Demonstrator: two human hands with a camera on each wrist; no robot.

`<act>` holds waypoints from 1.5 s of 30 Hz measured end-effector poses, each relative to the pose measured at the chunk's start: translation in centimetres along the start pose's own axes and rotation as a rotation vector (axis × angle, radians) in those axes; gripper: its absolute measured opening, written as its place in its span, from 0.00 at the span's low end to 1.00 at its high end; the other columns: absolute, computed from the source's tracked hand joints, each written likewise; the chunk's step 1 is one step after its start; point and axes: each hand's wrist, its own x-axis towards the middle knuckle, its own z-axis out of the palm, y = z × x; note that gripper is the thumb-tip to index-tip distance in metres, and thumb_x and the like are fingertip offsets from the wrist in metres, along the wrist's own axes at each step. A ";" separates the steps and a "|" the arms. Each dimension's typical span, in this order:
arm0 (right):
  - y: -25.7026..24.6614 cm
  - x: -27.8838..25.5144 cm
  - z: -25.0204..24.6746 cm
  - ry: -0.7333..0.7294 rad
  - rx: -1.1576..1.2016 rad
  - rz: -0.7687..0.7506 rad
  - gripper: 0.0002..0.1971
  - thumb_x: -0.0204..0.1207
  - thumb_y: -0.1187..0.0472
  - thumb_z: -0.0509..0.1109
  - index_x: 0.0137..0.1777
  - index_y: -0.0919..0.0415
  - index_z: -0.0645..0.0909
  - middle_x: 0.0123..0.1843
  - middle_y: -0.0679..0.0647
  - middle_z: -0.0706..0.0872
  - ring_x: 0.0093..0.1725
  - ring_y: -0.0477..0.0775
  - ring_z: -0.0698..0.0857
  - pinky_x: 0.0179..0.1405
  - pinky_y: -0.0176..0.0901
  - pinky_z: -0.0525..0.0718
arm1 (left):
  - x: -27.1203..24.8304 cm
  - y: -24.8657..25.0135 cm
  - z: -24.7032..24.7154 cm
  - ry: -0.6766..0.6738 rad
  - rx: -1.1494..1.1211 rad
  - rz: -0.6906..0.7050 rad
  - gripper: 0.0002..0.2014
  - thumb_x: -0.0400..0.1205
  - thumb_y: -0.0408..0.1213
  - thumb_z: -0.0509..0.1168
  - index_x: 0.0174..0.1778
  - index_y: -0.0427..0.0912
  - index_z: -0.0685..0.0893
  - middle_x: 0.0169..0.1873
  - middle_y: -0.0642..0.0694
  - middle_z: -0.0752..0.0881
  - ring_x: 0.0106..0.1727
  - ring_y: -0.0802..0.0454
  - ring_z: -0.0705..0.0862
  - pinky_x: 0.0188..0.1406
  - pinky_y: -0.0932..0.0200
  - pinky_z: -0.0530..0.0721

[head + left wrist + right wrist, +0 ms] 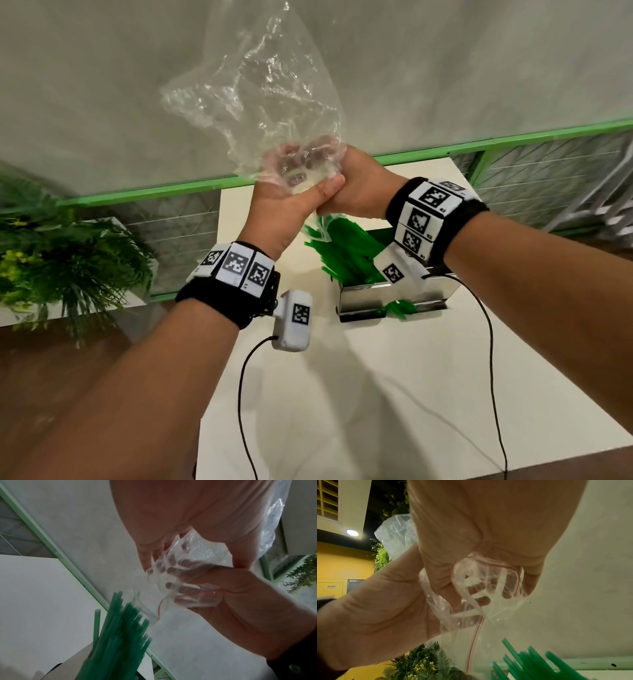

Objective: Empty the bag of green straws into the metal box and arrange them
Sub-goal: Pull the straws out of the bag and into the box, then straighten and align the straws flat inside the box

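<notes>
Above the metal box (pixel 394 301), which stands on the white table (pixel 394 394), both hands are bunched together on the mouth end of the clear zip bag (pixel 260 102): the left hand (pixel 291 202) curls round it from one side and the right hand (pixel 359 185) clamps it from the other, their fingers pressed against each other. The bag is upside down, its empty body billowing upward away from the box and its red-lined opening pointing down at it. The green straws (pixel 346 250) stand in the box in a loose sheaf, long axes near upright and leaning away from the person, tips fanned just under the bag's mouth.
</notes>
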 end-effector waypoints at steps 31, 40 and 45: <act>17.8 -23.6 -0.9 0.150 -0.421 0.331 0.13 0.74 0.66 0.73 0.56 0.50 0.87 0.54 0.44 0.88 0.41 0.45 0.83 0.48 0.41 0.77 | -10.4 -19.6 -12.5 -0.073 0.441 -0.870 0.34 0.67 0.63 0.81 0.54 0.38 0.82 0.42 0.40 0.92 0.33 0.45 0.88 0.35 0.53 0.86; 18.1 -17.7 -4.0 0.102 -0.426 0.171 0.19 0.70 0.58 0.72 0.62 0.57 0.84 0.58 0.51 0.85 0.58 0.54 0.83 0.57 0.46 0.81 | -13.7 -19.0 -10.3 -0.057 0.728 -0.797 0.37 0.61 0.81 0.68 0.40 0.49 0.76 0.31 0.52 0.81 0.35 0.51 0.81 0.41 0.53 0.79; 18.3 -12.3 -4.0 -0.251 -0.506 0.269 0.40 0.72 0.49 0.75 0.83 0.58 0.66 0.79 0.55 0.73 0.75 0.58 0.74 0.72 0.48 0.76 | -14.5 -21.2 -14.5 0.229 0.690 -0.847 0.57 0.58 0.88 0.64 0.76 0.51 0.73 0.70 0.44 0.82 0.69 0.37 0.82 0.74 0.30 0.76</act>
